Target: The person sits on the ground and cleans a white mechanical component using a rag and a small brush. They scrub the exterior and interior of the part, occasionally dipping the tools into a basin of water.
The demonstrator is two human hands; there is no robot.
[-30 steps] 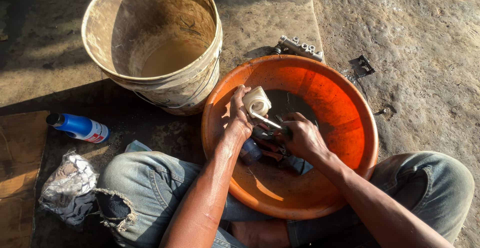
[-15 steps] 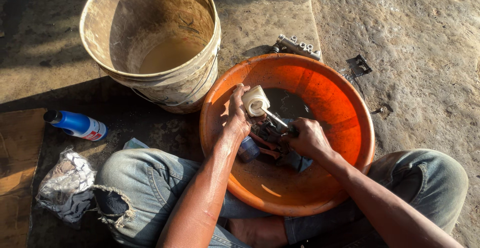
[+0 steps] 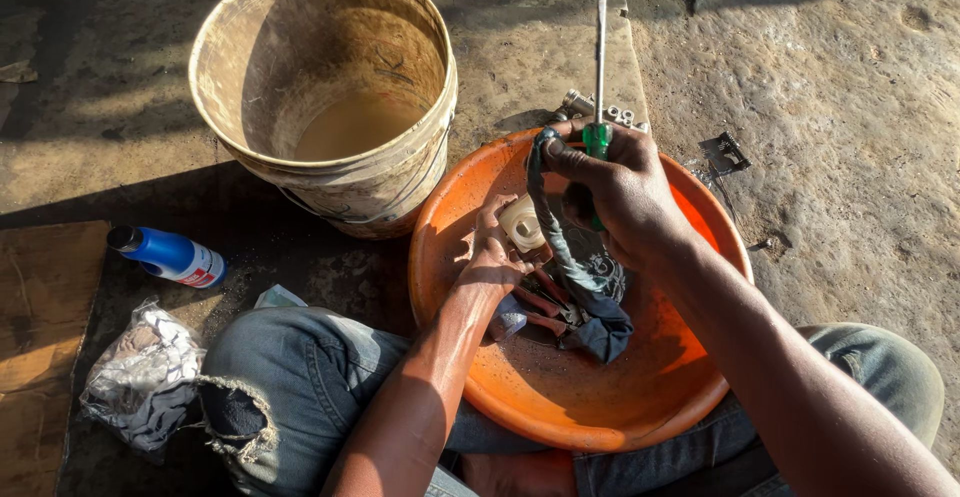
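Observation:
An orange basin [image 3: 620, 407] rests on my lap, holding small metal parts and a white round plastic part [image 3: 522, 223]. My left hand [image 3: 490, 255] reaches into the basin and grips that white part. My right hand [image 3: 615, 192] is raised above the basin, closed around a green-handled screwdriver [image 3: 600, 67] whose shaft points up, and around a dark wet rag [image 3: 585, 287] that hangs down into the basin.
A dirty plastic bucket [image 3: 330, 172] with murky liquid stands behind the basin on the left. A blue spray can [image 3: 170, 255] lies on the ground, a crumpled bag [image 3: 140, 377] by my left knee. Metal pieces [image 3: 600, 109] and a bracket [image 3: 725, 152] lie beyond the basin.
My right hand has lifted out of the basin, bringing up the screwdriver and the dark rag. The left hand stays low in the basin on the white part.

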